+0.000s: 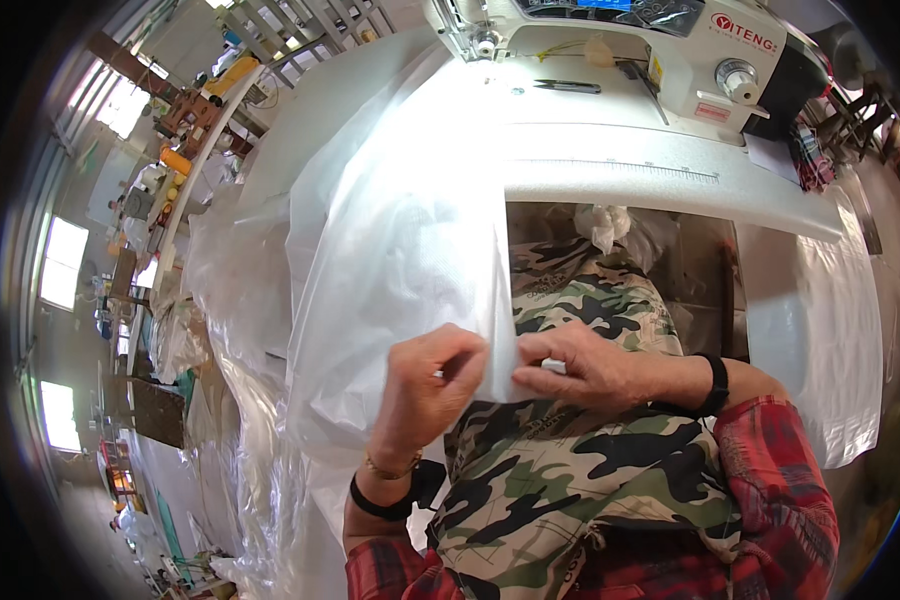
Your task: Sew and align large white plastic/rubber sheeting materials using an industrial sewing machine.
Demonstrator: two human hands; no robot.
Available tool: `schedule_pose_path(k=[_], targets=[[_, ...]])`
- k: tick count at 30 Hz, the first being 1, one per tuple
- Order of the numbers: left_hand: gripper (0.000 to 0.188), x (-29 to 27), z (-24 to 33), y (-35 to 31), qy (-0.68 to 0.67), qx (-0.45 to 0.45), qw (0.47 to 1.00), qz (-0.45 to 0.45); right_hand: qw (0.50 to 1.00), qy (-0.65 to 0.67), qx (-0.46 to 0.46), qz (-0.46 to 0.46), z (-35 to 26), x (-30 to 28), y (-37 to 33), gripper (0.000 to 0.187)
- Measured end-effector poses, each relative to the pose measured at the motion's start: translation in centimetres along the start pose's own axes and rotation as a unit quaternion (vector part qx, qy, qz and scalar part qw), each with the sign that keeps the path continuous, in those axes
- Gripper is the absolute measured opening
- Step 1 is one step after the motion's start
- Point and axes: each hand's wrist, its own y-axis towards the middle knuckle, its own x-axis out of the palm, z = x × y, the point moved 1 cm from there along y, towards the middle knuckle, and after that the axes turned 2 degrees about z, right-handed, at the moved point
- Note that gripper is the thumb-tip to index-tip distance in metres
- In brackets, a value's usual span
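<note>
A white translucent plastic sheet (400,260) runs from the sewing machine's needle area (484,45) down over the table's front edge toward my lap. My left hand (432,378) pinches the sheet near its right edge, thumb against curled fingers. Just right of it, my right hand (573,368) pinches the same edge between thumb and fingertips. A narrow strip of the sheet stretches between the two hands. The white sewing machine (660,55) stands at the far side, its lamp lighting the sheet brightly.
Black thread snips (567,86) lie on the machine bed, right of the needle. A printed ruler (620,168) runs along the table's front. More plastic sheeting (820,330) hangs at the right, and crumpled sheets (240,290) pile at the left. A cluttered bench (195,150) stands farther left.
</note>
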Motion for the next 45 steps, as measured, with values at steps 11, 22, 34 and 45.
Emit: schedule_pose_path(k=[11,22,34,45], targets=[[0.009,1.6,-2.0,-1.9,-0.156,-0.146,0.977,0.013,0.983,-0.15,-0.064,-0.085,-0.8,3.8,1.3,0.019],[0.008,-1.9,-3.3,-2.5,-0.128,-0.175,0.969,0.121,0.981,0.063,-0.036,0.177,5.3,2.4,5.4,0.023],[0.005,-7.7,4.2,2.3,0.342,0.161,0.921,-0.097,0.969,0.065,-0.174,-0.159,1.6,16.2,21.2,0.03],[0.004,1.9,-9.6,-3.7,0.306,0.034,0.949,0.06,0.898,-0.38,-0.043,-0.217,10.9,1.2,12.1,0.016]])
